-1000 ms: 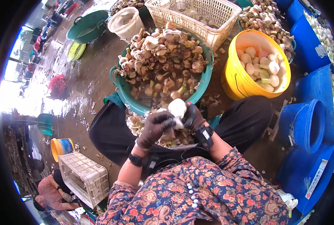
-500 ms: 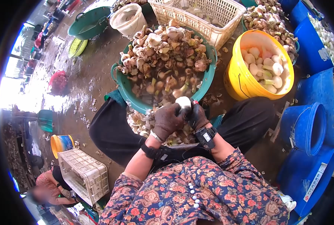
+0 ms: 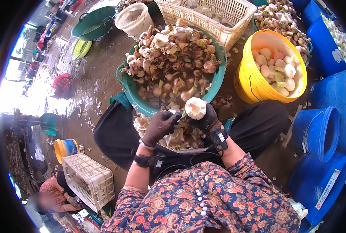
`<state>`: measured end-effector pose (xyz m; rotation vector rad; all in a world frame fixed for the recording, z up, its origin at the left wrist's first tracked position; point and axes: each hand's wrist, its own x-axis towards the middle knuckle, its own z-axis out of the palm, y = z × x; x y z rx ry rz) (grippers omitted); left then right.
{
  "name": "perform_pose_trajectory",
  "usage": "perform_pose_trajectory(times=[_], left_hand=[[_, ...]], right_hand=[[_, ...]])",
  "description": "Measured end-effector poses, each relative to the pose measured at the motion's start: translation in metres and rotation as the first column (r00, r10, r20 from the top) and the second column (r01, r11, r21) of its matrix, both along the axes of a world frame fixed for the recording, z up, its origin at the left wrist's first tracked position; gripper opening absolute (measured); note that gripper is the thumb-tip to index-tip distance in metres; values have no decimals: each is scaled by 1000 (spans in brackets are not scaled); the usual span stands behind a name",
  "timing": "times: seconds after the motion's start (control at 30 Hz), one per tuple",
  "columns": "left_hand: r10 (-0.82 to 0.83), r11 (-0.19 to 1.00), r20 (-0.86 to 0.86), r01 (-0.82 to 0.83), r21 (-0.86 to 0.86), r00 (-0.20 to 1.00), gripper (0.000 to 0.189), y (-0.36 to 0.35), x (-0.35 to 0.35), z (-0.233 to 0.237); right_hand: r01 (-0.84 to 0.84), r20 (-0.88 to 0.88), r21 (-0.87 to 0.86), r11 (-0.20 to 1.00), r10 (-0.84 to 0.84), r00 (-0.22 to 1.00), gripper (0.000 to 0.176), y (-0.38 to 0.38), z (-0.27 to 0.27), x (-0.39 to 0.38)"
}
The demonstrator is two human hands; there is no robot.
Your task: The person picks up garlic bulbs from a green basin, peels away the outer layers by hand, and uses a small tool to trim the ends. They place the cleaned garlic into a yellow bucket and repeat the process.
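A white, trimmed garlic bulb point(image 3: 196, 108) is held in my right hand point(image 3: 208, 119), its cut root face turned up toward me. A small reddish spot shows by the fingers there, too small to name. My left hand point(image 3: 162, 126), in a dark brown glove, is just left of the bulb and apart from it. Its fingers are pinched, and what they hold, if anything, I cannot make out. Just beyond my hands stands a green tub point(image 3: 127, 90) heaped with unpeeled garlic point(image 3: 173, 50), some lying in murky water. Garlic skins point(image 3: 176, 140) lie between my legs under my hands.
To the right stands a yellow bucket point(image 3: 243, 79) with peeled garlic bulbs point(image 3: 276, 70). Blue buckets point(image 3: 311, 134) line the right side. A cream crate point(image 3: 235, 33) and a white bucket point(image 3: 132, 23) stand behind the tub. At lower left a person point(image 3: 58, 194) sits by another crate point(image 3: 89, 180).
My left hand has come away from the garlic bulb, moving left. My right hand keeps the bulb, which has turned so that its root face now shows.
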<state>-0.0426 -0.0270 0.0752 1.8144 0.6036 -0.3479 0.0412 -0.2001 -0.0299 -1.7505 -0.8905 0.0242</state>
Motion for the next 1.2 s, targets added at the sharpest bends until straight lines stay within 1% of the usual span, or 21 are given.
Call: perform_pose_trajectory(times=[0.03, 0.07, 0.1, 0.13, 0.17, 0.2, 0.23, 0.27, 0.33, 0.37, 0.43, 0.5, 0.57, 0.63, 0.7, 0.77, 0.83, 0.87, 0.97, 1.03, 1.2], left_hand=[[66, 993, -6, -66, -96, 998, 38, -4, 1, -4], [66, 992, -4, -66, -104, 998, 38, -3, 1, -10], [-71, 996, 48, 68, 65, 996, 41, 0, 1, -18], [-211, 953, 74, 188, 238, 975, 44, 4, 0, -24], [-207, 954, 74, 184, 236, 976, 44, 7, 2, -27], [-305, 891, -68, 309, 333, 950, 47, 12, 6, -29], [-379, 802, -219, 437, 407, 899, 50, 19, 11, -33], [-340, 742, -237, 414, 527, 910, 56, 27, 15, -45], [-283, 730, -180, 333, 597, 942, 57, 44, 33, -76], [-276, 733, -116, 287, 617, 954, 57, 52, 43, -95], [-291, 743, -153, 324, 586, 944, 58, 56, 65, -111], [-344, 750, -211, 402, 525, 915, 66, 48, 89, -144], [-283, 791, -305, 401, 462, 909, 78, 24, 112, -159], [-269, 812, -222, 344, 471, 937, 79, 16, 114, -199], [-251, 836, -133, 284, 470, 959, 81, 12, 117, -216], [-221, 951, 61, 201, 236, 973, 79, 17, 115, -215], [-171, 982, 59, 166, 87, 984, 74, 21, 109, -195], [-144, 988, 98, 148, -37, 985, 69, 23, 105, -188], [-60, 982, 250, 103, -161, 966, 58, 17, 90, -155], [-91, 961, 276, 158, -229, 957, 55, 8, 78, -120], [-226, 974, 311, 207, 94, 923, 57, 3, 64, -70]], right_hand=[[0, 1, -5, 1000, 0, 1000, 46, 1, -3, 0], [-31, -332, 116, 993, 68, 941, 50, 3, -6, 1], [-15, -617, 238, 971, 163, 770, 53, 4, -9, 2], [10, -639, 272, 962, 173, 749, 50, 3, -1, 5], [36, -659, 305, 952, 184, 729, 46, 2, 13, 9], [296, -835, 485, 823, 335, 437, 44, -4, 29, 16], [584, -831, 504, 637, 543, 125, 44, -8, 44, 24], [444, -834, 450, 775, 187, 519, 50, -15, 45, 34], [298, -668, 715, 632, 491, 559, 62, -40, 63, 63], [443, -292, 876, 190, 940, 174, 67, -50, 87, 75], [458, -424, 842, 285, 875, 235, 72, -52, 92, 79], [549, -842, 509, 663, 515, 161, 72, -47, 64, 76], [550, -926, 329, 768, 376, 29, 64, -28, 48, 61], [436, -990, 117, 892, 137, -15, 59, -12, 33, 50], [412, -999, 44, 910, 32, 36, 54, -1, 21, 47], [386, -994, -34, 922, -71, 80, 50, 1, -7, 46], [376, -665, -222, 899, -422, 616, 43, 6, -32, 40], [367, -537, -308, 878, -479, 695, 40, 5, -31, 38], [372, -327, -516, 771, -579, 747, 38, 13, -21, 31], [350, -331, -528, 773, -568, 753, 37, 15, -17, 29], [249, -403, -431, 867, -432, 807, 40, 15, -3, 25]])
